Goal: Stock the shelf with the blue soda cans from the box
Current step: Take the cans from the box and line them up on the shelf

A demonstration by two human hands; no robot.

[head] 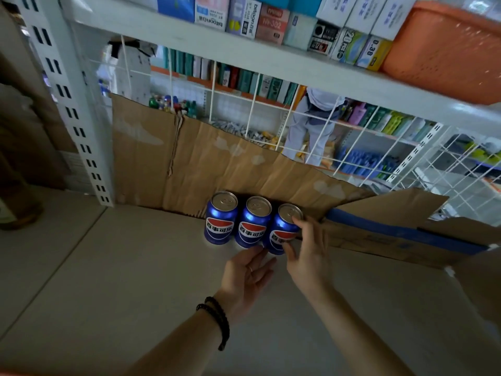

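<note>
Three blue soda cans stand upright in a row at the back of the pale shelf board [108,267], against a cardboard sheet. The left can [221,217] and the middle can [253,222] stand free. My right hand [307,252] grips the right can [283,229], fingers on its rim and thumb low on its front. My left hand [245,276], with a dark bead bracelet at the wrist, hovers palm up just in front of the middle can, its fingers relaxed and holding nothing. The cardboard box [393,232] with blue tape lies to the right, flaps open.
A cardboard sheet [168,164] lines the back of the shelf over a white wire grid [352,131]. The upper shelf [271,61] carries small boxes and an orange basket [447,47]. A white slotted upright [70,109] stands left. A person [311,126] stands in the aisle behind.
</note>
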